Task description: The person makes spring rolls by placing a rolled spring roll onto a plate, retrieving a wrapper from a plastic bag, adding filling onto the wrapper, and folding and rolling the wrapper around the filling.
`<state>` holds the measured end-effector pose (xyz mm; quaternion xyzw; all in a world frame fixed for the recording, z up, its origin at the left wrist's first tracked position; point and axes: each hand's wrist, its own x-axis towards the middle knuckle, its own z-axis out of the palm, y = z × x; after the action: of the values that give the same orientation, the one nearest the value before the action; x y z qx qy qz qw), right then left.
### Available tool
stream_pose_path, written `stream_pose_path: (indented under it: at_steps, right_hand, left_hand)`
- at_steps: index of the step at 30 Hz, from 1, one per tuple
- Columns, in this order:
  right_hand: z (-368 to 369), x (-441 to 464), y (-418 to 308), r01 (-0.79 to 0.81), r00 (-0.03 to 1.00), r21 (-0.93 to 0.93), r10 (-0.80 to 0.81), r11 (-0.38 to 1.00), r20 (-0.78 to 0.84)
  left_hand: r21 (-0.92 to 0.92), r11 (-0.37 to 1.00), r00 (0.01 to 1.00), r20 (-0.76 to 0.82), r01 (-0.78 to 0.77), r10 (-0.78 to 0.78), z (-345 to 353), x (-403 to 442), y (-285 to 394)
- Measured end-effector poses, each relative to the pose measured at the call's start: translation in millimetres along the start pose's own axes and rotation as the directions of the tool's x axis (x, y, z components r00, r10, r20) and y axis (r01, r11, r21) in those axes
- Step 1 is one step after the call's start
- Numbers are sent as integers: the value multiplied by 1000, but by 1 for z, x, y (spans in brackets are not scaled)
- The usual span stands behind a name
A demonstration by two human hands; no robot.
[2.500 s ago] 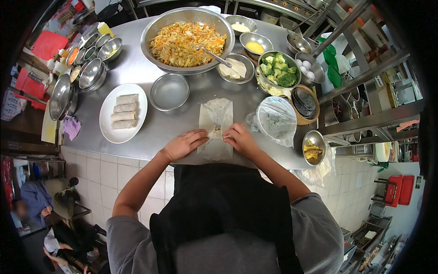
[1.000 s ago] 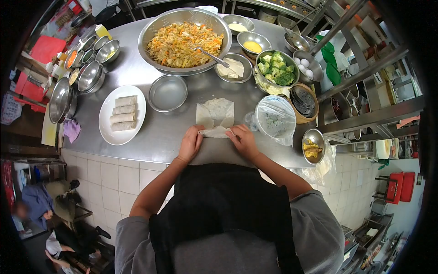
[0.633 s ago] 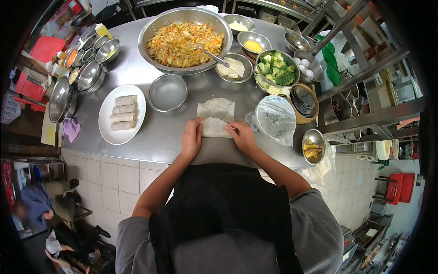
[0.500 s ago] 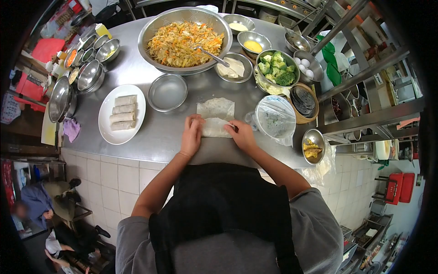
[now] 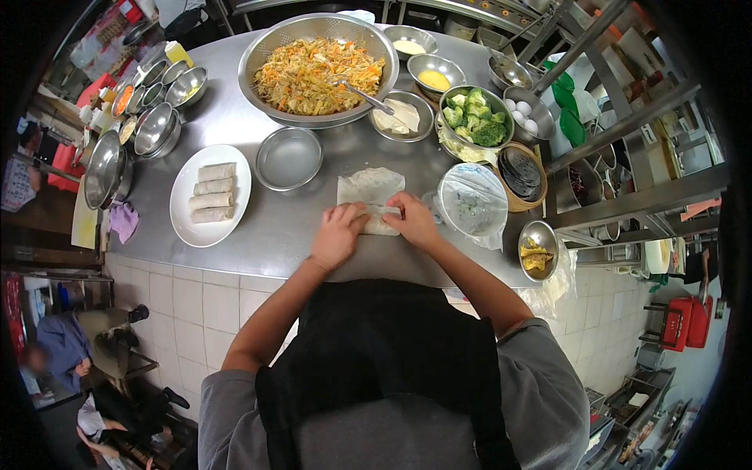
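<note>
A thin pale spring roll wrapper (image 5: 370,185) lies on the steel table in front of me, its near part folded over. My left hand (image 5: 340,235) is closed on the left side of the fold, fingers bent over it. At the right side, my right hand (image 5: 415,222) pinches the folded edge between thumb and fingers. Any filling inside is hidden by the wrapper and my fingers. To the left, a white oval plate (image 5: 183,216) holds several finished spring rolls (image 5: 211,200) in a row.
Beyond the wrapper stand a large colander (image 5: 254,98) of shredded vegetables with a spoon, a shallow metal bowl (image 5: 288,159), and a bowl of pale sheets (image 5: 401,117). Broccoli (image 5: 475,117), eggs (image 5: 523,115) and a plastic-covered bowl (image 5: 472,205) are on the right. Small bowls crowd the left.
Both hands have come closer together over the wrapper. The left hand moved right and its fingers now cover the fold; the right hand shifted slightly up, pinching the edge.
</note>
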<state>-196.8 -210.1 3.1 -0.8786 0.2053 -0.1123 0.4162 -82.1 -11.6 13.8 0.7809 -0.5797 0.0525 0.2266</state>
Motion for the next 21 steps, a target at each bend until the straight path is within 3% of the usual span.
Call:
stream_pose_path:
  at_steps: [4, 7, 10, 13, 16, 19, 21]
  right_hand:
    - [-3, 6, 0, 6, 997, 47, -10, 999, 75]
    - [-18, 18, -4, -35, 964, -6, 36, 999, 264]
    - [-25, 40, 6, 169, 974, -27, -163, 985, 156]
    - [-40, 53, -1, 324, 922, -157, -275, 933, 271]
    - [-44, 60, -5, 433, 849, -259, -295, 863, 438]
    - [-42, 71, -8, 353, 795, -200, -181, 914, 579]
    - [-37, 75, -6, 407, 784, -184, -238, 895, 574]
  left_hand:
    - [-182, 983, 999, 7, 35, -35, 15, 2, 12]
    - [-219, 974, 998, 9, 59, -59, 21, 2, 13]
    - [-213, 975, 998, 1, 60, -61, 20, -1, 14]
    - [-224, 973, 998, 5, 60, -60, 20, -2, 13]
    - [-229, 972, 998, 21, 61, -57, 23, -3, 10]
    - [-225, 974, 999, 3, 32, -32, 26, -6, 7]
    - [-226, 974, 1000, -8, 23, -25, 27, -7, 7]
